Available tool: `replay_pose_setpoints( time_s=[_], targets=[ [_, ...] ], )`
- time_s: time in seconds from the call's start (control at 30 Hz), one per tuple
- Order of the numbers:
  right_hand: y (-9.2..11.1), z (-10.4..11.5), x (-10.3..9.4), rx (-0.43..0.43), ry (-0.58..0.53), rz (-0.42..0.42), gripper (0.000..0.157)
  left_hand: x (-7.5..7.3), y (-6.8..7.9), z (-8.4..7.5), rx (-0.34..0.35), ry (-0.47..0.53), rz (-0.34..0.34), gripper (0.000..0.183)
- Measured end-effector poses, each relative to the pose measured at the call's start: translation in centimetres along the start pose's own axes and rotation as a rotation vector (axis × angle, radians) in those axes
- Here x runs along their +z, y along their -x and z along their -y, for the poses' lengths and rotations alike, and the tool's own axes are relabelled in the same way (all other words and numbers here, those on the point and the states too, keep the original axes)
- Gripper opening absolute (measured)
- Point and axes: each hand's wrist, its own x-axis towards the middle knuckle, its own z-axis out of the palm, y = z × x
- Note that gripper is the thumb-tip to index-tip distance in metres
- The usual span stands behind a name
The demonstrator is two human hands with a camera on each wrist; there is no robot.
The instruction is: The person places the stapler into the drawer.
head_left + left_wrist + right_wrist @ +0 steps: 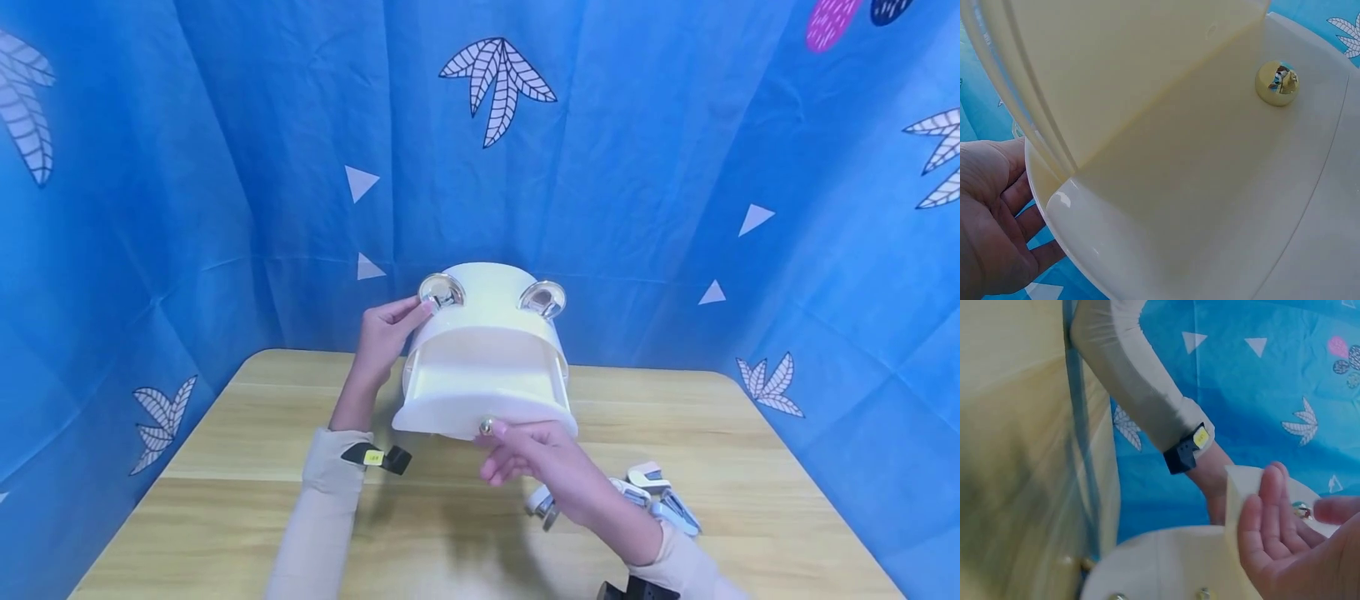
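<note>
A white storage box (487, 283) with rounded sides and two shiny eye-like discs on top stands on the table. Its upper drawer (487, 379) is pulled out, and no contents show inside. My left hand (386, 337) holds the box at the left disc (441, 292), thumb at the disc's front; in the left wrist view, its fingers reach behind the box's side. My right hand (551, 458) pinches the small gold drawer knob (486, 427), its other fingers loosely curled below. Another gold knob (1277, 83) sits on the front beneath the open drawer.
Several small white and blue staplers (675, 510) lie on the wooden table (247, 500), partly behind my right hand and wrist. A blue patterned curtain (637, 167) hangs behind the table and along both sides.
</note>
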Motion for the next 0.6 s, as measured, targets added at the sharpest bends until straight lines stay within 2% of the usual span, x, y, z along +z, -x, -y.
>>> replay_pose_setpoints(
  time_s=[0.2, 0.43, 0.53, 0.6],
  targets=[
    [1.6, 2.0, -2.5, -0.047, 0.251, 0.131, 0.029, 0.1, 0.0, 0.1, -0.001, 0.009, -0.005, 0.052],
    [3.8, 3.8, -7.0, -0.255, 0.507, 0.276, 0.023, 0.1, -0.3, 0.1, 0.005, 0.016, -0.001, 0.051],
    [4.4, 3.3, -8.4, -0.256, 0.651, 0.334, 0.023, 0.0, -0.4, 0.0, 0.007, 0.024, 0.003, 0.05],
    [4.6, 2.4, -9.0, -0.223, 0.742, 0.353, 0.024, 0.0, -0.5, 0.1, 0.004, 0.024, 0.003, 0.05]
  ],
)
